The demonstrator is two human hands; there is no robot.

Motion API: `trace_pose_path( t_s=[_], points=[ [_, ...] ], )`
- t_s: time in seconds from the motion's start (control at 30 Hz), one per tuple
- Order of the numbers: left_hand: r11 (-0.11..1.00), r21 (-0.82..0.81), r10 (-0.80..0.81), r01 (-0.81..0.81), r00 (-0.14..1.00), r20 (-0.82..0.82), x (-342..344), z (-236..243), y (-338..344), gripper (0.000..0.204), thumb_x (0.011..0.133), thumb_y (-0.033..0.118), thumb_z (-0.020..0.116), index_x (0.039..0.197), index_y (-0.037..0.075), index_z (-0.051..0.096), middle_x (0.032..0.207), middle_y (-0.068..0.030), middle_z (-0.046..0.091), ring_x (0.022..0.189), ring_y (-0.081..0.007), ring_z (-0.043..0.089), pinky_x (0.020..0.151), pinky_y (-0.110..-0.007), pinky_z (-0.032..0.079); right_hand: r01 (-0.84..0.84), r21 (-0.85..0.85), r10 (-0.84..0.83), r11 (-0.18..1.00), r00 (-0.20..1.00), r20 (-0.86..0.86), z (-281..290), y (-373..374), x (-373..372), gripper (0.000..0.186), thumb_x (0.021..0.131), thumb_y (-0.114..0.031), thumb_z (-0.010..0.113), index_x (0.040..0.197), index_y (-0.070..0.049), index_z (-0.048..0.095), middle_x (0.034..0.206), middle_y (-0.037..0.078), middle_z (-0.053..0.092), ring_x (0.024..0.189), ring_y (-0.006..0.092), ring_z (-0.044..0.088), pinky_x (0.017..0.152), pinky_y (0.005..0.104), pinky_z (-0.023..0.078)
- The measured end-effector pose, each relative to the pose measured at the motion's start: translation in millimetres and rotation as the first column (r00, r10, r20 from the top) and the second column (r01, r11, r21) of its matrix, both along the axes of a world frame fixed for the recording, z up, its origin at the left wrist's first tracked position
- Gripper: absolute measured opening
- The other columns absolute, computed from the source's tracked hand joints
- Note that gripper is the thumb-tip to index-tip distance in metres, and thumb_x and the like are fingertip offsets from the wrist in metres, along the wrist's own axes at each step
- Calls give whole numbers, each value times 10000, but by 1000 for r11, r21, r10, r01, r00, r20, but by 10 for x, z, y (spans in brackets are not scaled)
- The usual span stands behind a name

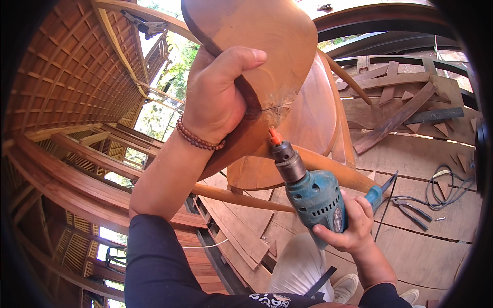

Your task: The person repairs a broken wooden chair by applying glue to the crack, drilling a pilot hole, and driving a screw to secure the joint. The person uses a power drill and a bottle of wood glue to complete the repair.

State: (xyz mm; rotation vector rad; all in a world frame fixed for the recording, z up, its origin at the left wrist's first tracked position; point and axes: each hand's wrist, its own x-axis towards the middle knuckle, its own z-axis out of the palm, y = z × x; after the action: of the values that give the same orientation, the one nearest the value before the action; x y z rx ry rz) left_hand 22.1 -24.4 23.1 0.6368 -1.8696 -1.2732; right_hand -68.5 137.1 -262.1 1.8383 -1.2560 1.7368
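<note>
A wooden chair with a smooth, curved brown panel and tapered round legs is tipped in front of me. My left hand is wrapped round the panel's edge, its thumb lying over the face. Beside that hand, a dark crack runs into a rough, pale patch on the wood. My right hand grips a teal power drill by its body, pointing up at the patch. An orange-red bit sits in the drill's chuck, its tip at the patch's lower edge; whether it touches cannot be made out.
Pliers, a coiled dark cable and a teal-handled pointed tool lie on the plank floor to the right. Wood strips and triangular offcuts are scattered farther back. Stacked long beams stand at the left.
</note>
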Motion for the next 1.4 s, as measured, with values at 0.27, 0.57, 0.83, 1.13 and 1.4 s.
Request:
trace_pose_path(
  t_s=[0.27,0.57,0.83,1.13,1.4],
  points=[
    [1000,2,-19,19,1000,-7,-10,-9,-25,208,817,-3,625,1019,-39,660,991,-97,679,944,-187,640,883,-316,491,-69,-1,69,998,996,53,-21,-30,86,481,787,-316,747,1188,-526,585,1240,191,548,909,222,609,783,356,453],
    [1000,10,-12,12,1000,-22,-17,-12,0,236,807,-8,616,1038,-43,650,1006,-104,675,950,-196,642,893,-323,494,-106,-23,108,994,988,107,-52,-40,147,479,765,-293,764,1164,-509,610,1207,184,564,951,247,599,750,351,454],
    [999,9,-34,34,999,-5,16,3,-25,227,811,-13,611,1035,-43,644,1014,-108,671,949,-202,642,889,-329,496,-116,-28,118,993,986,120,-19,-49,150,473,768,-283,762,1156,-509,614,1200,179,567,964,248,605,752,354,454],
    [1000,23,13,-13,1000,-9,-2,-12,-7,253,810,-12,612,1061,-45,626,1015,-107,664,955,-200,637,889,-332,496,-92,-28,95,995,989,111,8,-50,127,469,769,-283,762,1153,-509,614,1190,177,572,931,243,613,764,353,462],
    [999,33,-10,10,1000,-14,0,5,-5,289,809,-14,610,1097,-42,614,1024,-108,660,962,-208,638,903,-339,497,-152,-30,155,988,975,160,-5,-63,159,463,745,-281,771,1130,-501,635,1151,178,586,937,261,606,750,352,457]
  ],
)
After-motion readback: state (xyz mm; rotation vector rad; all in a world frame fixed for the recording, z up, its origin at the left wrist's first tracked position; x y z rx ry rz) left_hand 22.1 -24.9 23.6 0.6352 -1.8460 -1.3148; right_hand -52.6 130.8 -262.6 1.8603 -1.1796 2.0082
